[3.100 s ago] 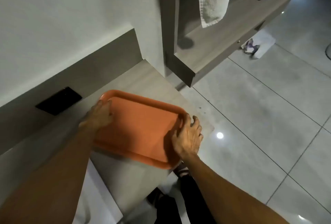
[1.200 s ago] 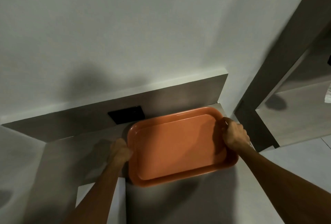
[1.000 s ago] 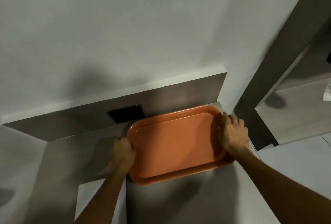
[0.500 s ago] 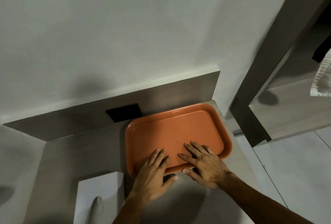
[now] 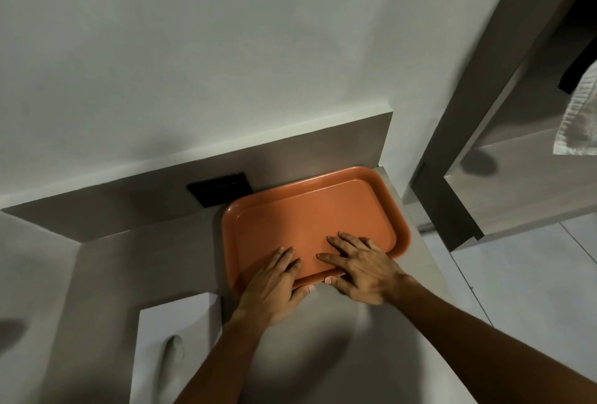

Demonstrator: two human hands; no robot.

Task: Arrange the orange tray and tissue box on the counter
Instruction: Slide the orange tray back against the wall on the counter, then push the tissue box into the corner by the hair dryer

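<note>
Orange tray (image 5: 310, 219): laid flat on the counter (image 5: 339, 339), far edge close to the backsplash.
Left hand (image 5: 271, 287): spread flat over the tray's near rim, nothing gripped.
Right hand (image 5: 361, 264): likewise flat, nothing gripped.
Tissue box (image 5: 174, 342): placed near the tray's left corner.

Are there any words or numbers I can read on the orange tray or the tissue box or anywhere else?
None to read.
The orange tray is plain.
The white tissue box shows no print on the top that faces the camera.
The black wall plate is too dark to show any marking.
The white towel shows only its weave.
</note>
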